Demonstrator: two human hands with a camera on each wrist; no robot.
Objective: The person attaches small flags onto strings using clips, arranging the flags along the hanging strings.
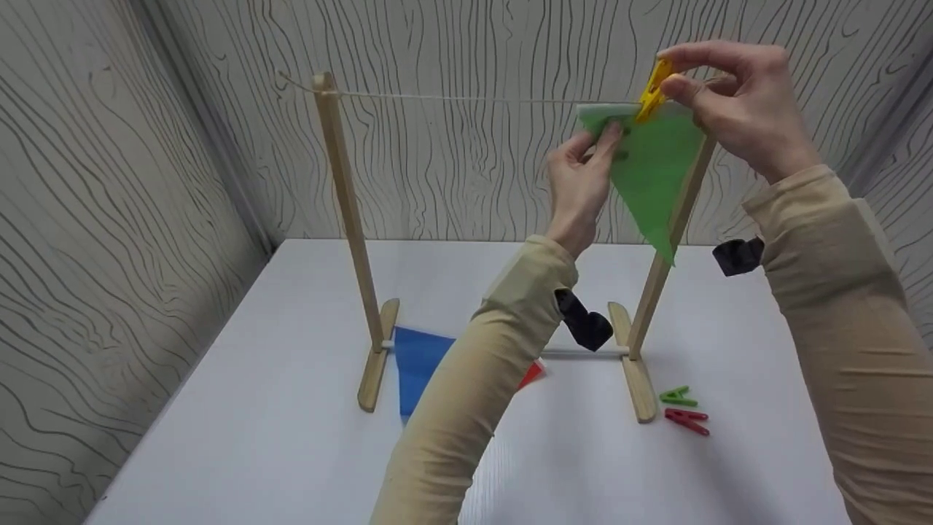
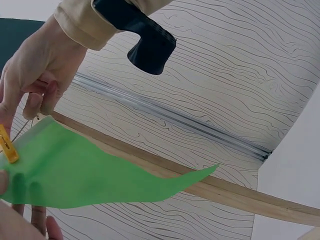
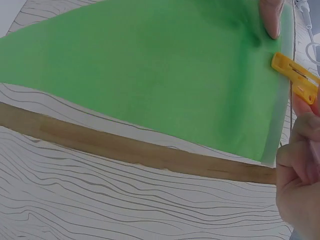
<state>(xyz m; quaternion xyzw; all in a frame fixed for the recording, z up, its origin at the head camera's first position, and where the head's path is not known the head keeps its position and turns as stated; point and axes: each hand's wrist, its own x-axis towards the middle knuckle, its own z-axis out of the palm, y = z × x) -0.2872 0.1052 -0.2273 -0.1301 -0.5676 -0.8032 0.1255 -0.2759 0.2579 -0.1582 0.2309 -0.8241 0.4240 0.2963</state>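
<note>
A green triangular pennant (image 1: 656, 160) hangs point down at the right part of a thin string (image 1: 466, 97). My left hand (image 1: 583, 175) pinches its upper left edge, thumb in front and fingers showing as shadows through the cloth. Between thumb and forefinger, my right hand (image 1: 754, 102) pinches a yellow clothespin (image 1: 654, 89) whose tip overlaps the pennant's pale top hem at the string. The right wrist view shows the clothespin (image 3: 295, 75) lying across that hem. In the left wrist view the pennant (image 2: 95, 170) trails off to a bent tip.
The string runs between two wooden posts, left (image 1: 346, 197) and right (image 1: 649, 306), joined low by a white rod (image 1: 583, 352). A blue pennant (image 1: 423, 364) and a red piece (image 1: 532, 374) lie partly behind my left sleeve. Green (image 1: 678, 397) and red (image 1: 687, 421) clothespins lie right of the stand.
</note>
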